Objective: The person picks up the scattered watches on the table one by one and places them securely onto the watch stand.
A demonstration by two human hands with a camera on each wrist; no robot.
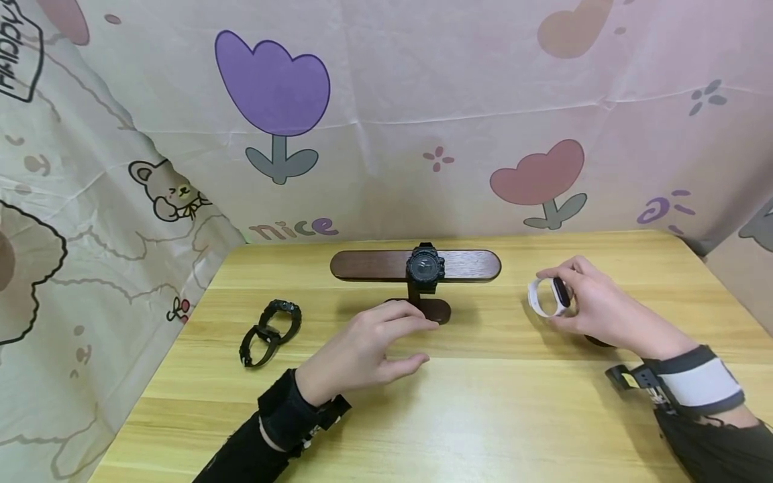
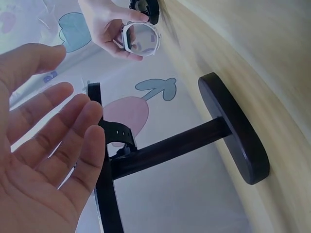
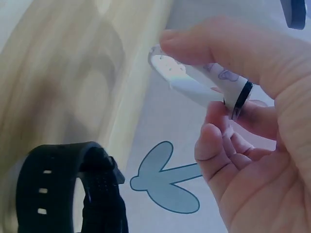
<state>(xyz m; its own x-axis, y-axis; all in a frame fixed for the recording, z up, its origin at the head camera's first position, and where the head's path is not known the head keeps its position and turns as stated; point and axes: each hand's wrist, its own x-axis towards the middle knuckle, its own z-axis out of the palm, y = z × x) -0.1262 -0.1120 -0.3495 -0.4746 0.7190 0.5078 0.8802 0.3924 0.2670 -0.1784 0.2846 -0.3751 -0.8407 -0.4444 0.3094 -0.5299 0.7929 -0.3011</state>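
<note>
So right now we've got our right hand (image 1: pixel 594 305) pinching a white rubbery fitness band with a small black oblong face (image 1: pixel 551 296), thumb and fingers curled round the face end, held just above the pale wooden tabletop (image 1: pixel 483 416) off to the right of the stand. Our left hand (image 1: pixel 368 345) is open with relaxed fingers, hovering in front of the dark wooden T-shaped watch stand (image 1: pixel 465 265) and holding nothing; whether it touches the base we can't really tell. A chunky black digital watch (image 1: pixel 425 267) is already wrapped round the middle of the stand's crossbar, and two more black strap watches (image 1: pixel 270 331) lie touching each other on the table well to the left. From the right wrist view there's another black buckled strap (image 3: pixel 63 189) lying under that hand. As for the white band, we'd guess it's very light and floppy, the strap soft enough to squash out of its loop, so the stiff black face is the sensible spot to grip. Smooth silicone can be a bit slippery, but nothing about it looks fragile.
</note>
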